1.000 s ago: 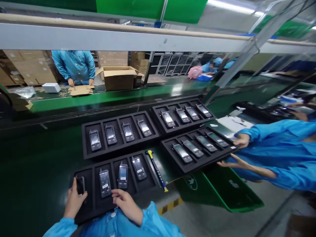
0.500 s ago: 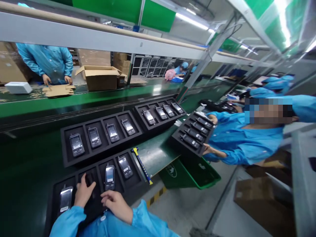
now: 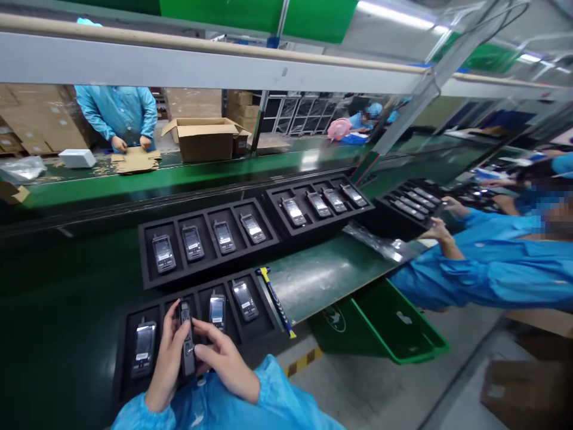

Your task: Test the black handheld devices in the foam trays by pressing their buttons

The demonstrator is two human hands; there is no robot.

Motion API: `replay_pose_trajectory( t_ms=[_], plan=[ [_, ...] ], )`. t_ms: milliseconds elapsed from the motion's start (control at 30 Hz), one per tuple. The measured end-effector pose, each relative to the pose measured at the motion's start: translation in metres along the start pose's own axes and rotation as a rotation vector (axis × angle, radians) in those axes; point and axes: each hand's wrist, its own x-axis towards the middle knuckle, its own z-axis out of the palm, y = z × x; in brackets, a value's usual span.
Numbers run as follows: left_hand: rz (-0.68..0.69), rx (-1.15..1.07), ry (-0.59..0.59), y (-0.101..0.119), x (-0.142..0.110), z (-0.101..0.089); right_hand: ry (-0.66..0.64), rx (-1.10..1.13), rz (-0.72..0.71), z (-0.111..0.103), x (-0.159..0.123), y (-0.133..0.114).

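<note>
Overhead, a pale steel beam (image 3: 179, 68) runs the width of the line, above a long green conveyor belt (image 3: 322, 275) with a smooth, slightly glossy surface. Behind it, a second belt (image 3: 201, 170) carries an open cardboard box (image 3: 206, 138), where a person in a blue coat (image 3: 117, 110) handles flat cardboard. On the near belt lie black foam trays with rectangular pockets: a far tray (image 3: 208, 242) and another tray (image 3: 317, 206) each hold four handsets, screens up. The near tray (image 3: 125, 346), closest to the wearer, holds three handsets in its pockets. Both of the wearer's arms, in blue sleeves, reach forward over this tray. The left hand (image 3: 166, 364) is curled around a black handset (image 3: 185, 337), fingers wrapped along its left edge, the unit raised on edge above the second pocket from the left. The right hand (image 3: 224, 361) grips the same handset from the right, fingers half closed, thumb and forefinger pinching its side. A yellow-and-blue striped tool (image 3: 275, 298) lies on the belt just beside the tray. At right, a co-worker's hand (image 3: 436, 230) rests at another black tray (image 3: 409, 203). A green bin (image 3: 398, 325) sits below the belt edge.
</note>
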Motion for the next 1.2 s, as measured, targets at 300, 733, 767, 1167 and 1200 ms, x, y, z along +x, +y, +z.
replay_pose_trajectory(
  t_ms=[300,733,767,1167,1200],
  plan=[
    [0.128,0.088,-0.014,-0.003,-0.016,-0.007,0.027,-0.045,0.064,0.004,0.000,-0.004],
    [0.136,0.076,0.033,-0.002,-0.020,0.004,0.011,-0.148,-0.146,0.004,-0.005,0.014],
    [0.138,0.072,0.037,-0.003,-0.021,0.004,0.014,-0.175,-0.157,0.004,-0.005,0.015],
    [0.160,0.072,0.060,0.000,-0.029,0.008,0.010,-0.140,-0.184,0.009,-0.006,0.004],
    [0.155,0.063,0.074,0.000,-0.029,0.009,0.009,-0.152,-0.184,0.009,-0.005,0.004]
  ],
)
